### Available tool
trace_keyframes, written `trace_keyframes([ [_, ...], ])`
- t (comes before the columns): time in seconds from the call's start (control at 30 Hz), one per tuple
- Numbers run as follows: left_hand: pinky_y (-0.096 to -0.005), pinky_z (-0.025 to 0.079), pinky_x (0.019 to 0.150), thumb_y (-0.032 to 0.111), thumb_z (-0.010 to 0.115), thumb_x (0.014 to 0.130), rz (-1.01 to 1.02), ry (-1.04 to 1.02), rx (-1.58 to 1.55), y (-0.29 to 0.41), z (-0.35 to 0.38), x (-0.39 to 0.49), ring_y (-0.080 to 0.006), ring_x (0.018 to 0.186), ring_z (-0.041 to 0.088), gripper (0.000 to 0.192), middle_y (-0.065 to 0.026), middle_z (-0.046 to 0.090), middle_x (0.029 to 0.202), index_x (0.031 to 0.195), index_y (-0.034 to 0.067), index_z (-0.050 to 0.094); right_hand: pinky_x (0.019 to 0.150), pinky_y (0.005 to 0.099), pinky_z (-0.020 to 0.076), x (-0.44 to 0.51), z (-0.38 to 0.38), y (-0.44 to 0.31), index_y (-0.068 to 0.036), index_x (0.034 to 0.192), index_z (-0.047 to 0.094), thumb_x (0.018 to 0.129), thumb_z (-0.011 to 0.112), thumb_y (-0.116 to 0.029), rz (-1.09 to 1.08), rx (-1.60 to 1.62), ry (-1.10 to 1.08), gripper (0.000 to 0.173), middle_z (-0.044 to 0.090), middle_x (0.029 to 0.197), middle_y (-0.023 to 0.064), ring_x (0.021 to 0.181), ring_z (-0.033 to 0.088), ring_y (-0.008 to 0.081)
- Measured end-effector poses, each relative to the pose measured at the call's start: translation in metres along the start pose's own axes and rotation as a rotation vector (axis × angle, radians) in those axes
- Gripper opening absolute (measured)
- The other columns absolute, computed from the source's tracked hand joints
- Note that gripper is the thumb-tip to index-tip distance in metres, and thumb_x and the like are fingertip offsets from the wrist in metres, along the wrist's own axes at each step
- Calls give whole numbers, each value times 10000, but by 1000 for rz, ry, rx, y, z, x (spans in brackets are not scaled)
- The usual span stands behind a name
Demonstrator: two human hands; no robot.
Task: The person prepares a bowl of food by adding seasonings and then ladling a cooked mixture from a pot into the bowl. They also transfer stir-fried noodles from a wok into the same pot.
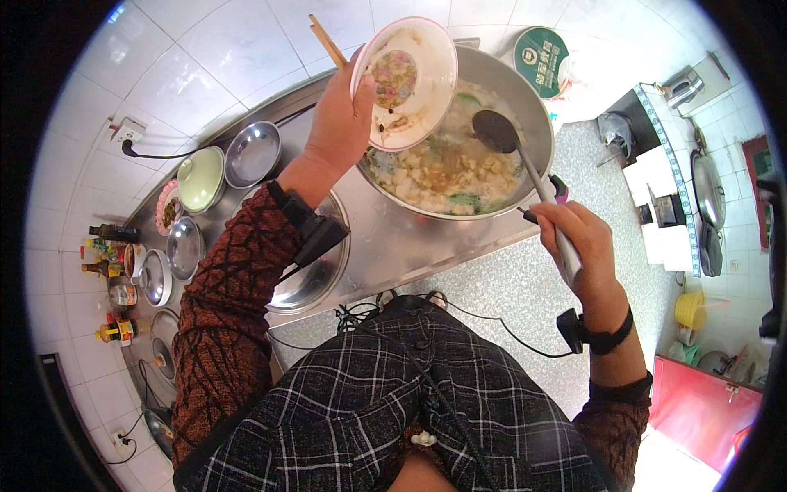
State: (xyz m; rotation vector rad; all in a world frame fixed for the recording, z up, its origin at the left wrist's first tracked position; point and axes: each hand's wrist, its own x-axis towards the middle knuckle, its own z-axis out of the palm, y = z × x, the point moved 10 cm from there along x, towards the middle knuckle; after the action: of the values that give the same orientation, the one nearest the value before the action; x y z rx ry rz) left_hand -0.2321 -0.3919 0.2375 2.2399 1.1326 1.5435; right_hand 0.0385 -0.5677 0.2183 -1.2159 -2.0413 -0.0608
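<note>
My left hand [341,120] grips a white bowl [430,86] with a pink rim and a floral centre, tilted over a large metal wok [541,123]. Brown residue clings to the bowl's inside. A pair of wooden chopsticks [328,42] sticks out beyond the same hand. Inside the wok is a soupy food [455,175] with pale pieces and green leaves. My right hand [578,243] is closed around the handle of a ladle [495,131], whose dark bowl is above the food. Part of the wok's far side is hidden behind the white bowl.
On the steel counter [381,246] at left are a large shiny lid [313,270], a metal bowl [253,154], a pale green covered dish [201,179] and several sauce bottles [114,232]. A black cord [166,155] runs from a wall socket. A green round lid [541,61] stands beyond the wok.
</note>
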Motion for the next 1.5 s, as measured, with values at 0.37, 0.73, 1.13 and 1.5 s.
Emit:
trace_keyframes([
  [0.37,-460,465,927,281,428,1051,-27,31,-4,-16,-8,-5,-439,1056,598,390,-275,629,1102,1285,-7,548,517,234,539,-28,11,90,25,1089,667,1022,541,-321,852,840,336,375,669,718,97,576,633,105],
  [0.73,-461,475,903,285,423,1046,-85,21,-145,-37,16,-7,-442,1030,611,389,-266,645,1102,1261,-10,557,532,224,533,34,-21,27,7,1088,684,1033,548,-312,616,731,301,351,683,748,89,590,646,105],
  [1.13,-433,484,891,282,428,1047,-51,38,-171,-38,27,-7,-400,993,624,387,-238,650,1049,1281,-2,548,601,244,495,58,-15,-42,-4,1014,710,919,672,-43,131,367,182,109,680,793,90,652,636,145],
  [1.5,-441,446,1000,231,438,1044,143,0,24,-23,13,4,-418,1181,557,431,-260,573,1252,1433,46,455,604,295,502,29,-10,-9,-13,1010,694,894,674,3,118,82,147,119,657,774,132,662,649,227],
])
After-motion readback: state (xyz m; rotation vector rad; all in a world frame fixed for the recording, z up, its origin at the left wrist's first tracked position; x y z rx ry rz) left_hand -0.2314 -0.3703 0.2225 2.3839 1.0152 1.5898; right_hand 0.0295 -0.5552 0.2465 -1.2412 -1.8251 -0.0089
